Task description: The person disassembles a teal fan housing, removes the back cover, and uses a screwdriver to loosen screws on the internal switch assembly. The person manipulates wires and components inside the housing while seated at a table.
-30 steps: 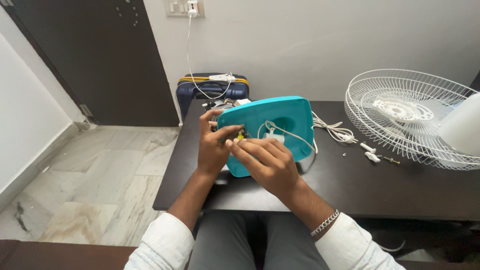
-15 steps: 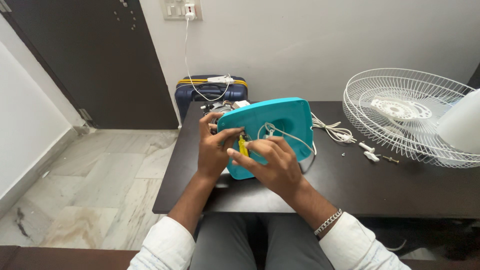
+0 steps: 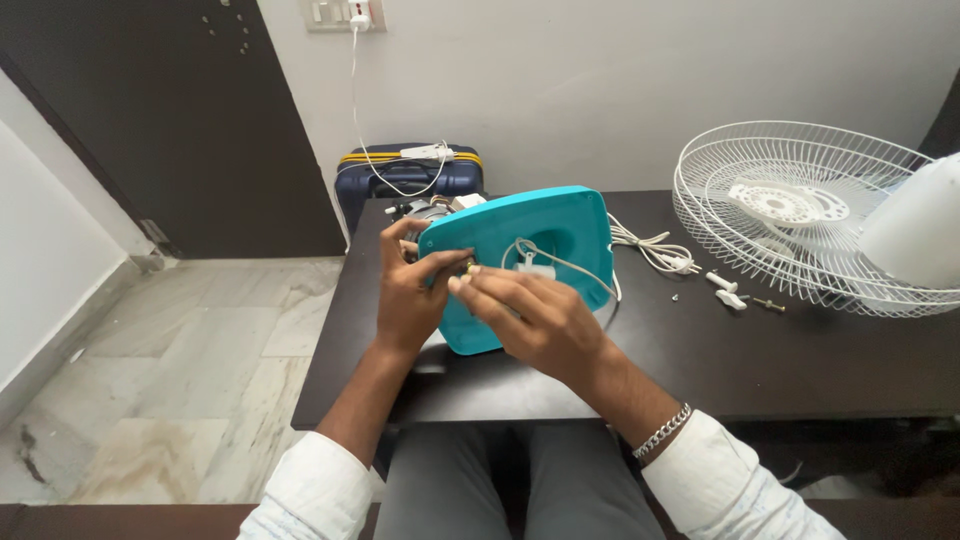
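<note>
A teal fan base point(image 3: 540, 240) stands tilted on its edge on the dark table point(image 3: 760, 370), its underside toward me. My left hand point(image 3: 410, 295) grips its left edge. My right hand point(image 3: 530, 320) lies across the underside with fingertips pinched on a small yellowish part at the left rim, right beside my left thumb. A white cord point(image 3: 560, 262) runs out of the base's middle and off to the right. What the part is cannot be made out.
A white wire fan guard point(image 3: 790, 215) and a white fan part point(image 3: 920, 225) lie at the right. Small white fasteners point(image 3: 727, 292) sit near the guard. A blue suitcase point(image 3: 405, 180) stands behind the table, with a charger cable up to the wall socket point(image 3: 340, 12).
My right hand's fingertips have closed in on the small part at the base's left rim, covering the yellow piece seen half a second ago. The left hand keeps its grip.
</note>
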